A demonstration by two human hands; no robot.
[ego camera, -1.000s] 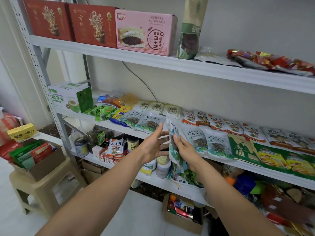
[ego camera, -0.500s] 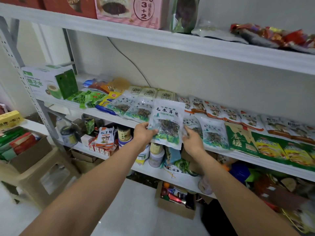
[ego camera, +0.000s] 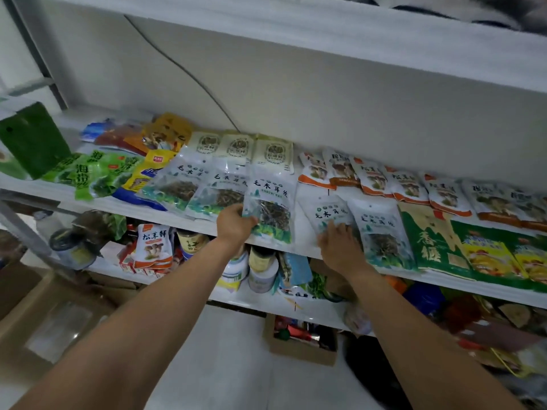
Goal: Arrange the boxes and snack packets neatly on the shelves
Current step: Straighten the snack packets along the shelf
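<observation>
Since half a second ago, the white-and-green packet [ego camera: 272, 199] has gone from being held up in front of the rack by both hands to lying flat on the middle shelf [ego camera: 300, 235]. It overlaps the matching packet on its left [ego camera: 219, 193]. The left hand [ego camera: 235, 224] pinches its lower left edge, fingers curled round it. The right hand [ego camera: 340, 247] has let go and now lies on the next matching packet [ego camera: 328, 210], fingers straight and slightly apart, pressing on its lower part. Just right of that lies a third matching packet [ego camera: 381, 232]. Jars [ego camera: 262, 270] stand on the shelf below, under the hands.
</observation>
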